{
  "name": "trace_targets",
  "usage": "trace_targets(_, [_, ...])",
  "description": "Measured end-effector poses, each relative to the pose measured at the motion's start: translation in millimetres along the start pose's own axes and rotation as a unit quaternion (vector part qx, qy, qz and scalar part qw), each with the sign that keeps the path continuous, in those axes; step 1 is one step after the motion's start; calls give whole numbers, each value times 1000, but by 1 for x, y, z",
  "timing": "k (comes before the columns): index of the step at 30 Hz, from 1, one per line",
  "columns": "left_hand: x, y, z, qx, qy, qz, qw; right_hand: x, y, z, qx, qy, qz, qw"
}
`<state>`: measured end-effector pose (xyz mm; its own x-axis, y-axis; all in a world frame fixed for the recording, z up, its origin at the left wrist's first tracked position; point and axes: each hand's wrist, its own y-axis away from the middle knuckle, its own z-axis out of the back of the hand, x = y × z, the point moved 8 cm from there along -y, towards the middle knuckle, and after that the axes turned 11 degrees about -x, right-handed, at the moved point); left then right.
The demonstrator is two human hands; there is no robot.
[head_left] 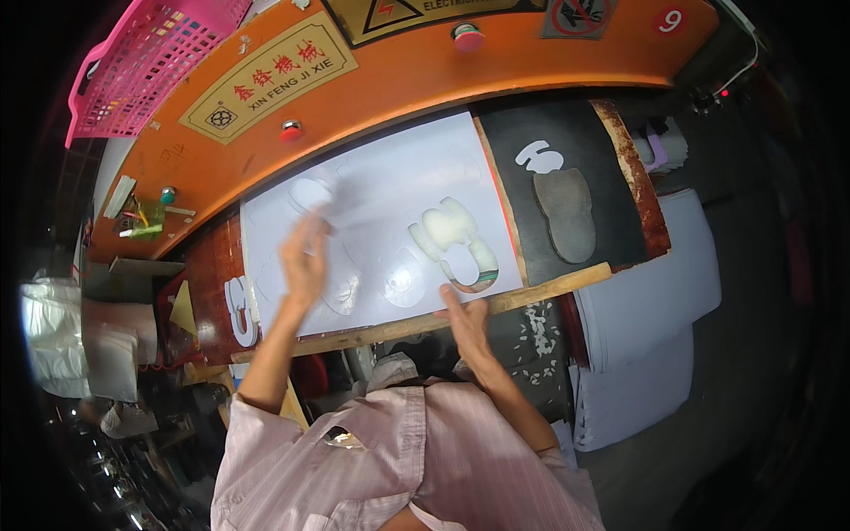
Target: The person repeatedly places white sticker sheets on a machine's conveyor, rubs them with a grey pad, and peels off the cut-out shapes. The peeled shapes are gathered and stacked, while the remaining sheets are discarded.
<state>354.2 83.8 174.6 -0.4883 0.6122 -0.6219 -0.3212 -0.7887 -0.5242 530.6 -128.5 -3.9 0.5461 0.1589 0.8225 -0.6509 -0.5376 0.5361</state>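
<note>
A large white sheet [363,257] lies across the bed of an orange machine, with cut outlines and holes in it. Over its left half is my left hand [305,261], its fingers smeared by motion, close to a blurred white oval piece [311,192]; whether they hold it I cannot tell. My right hand [468,320] is at the sheet's near edge, thumb on top and the other fingers curled below, partly hidden. Just above that thumb is a shoe-sole-shaped opening [482,257] in the sheet. A white U-shaped cutout [239,311] sits by the sheet's left edge.
On the dark board at right lie a grey insole-shaped piece [565,217] and small white cutouts [540,157]. A wooden strip [567,278] edges the bed. White sheets [651,283] are stacked at right. A pink basket [146,66] stands at upper left; red buttons [290,131] dot the orange front.
</note>
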Motion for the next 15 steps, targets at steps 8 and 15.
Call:
trace_targets(8, [-29, 103, -83, 211, 55, -98, 971, -38, 17, -44, 75, -138, -101, 982])
trace_targets(15, [12, 87, -71, 216, 64, 20, 974, -32, 17, -75, 71, -35, 13, 997])
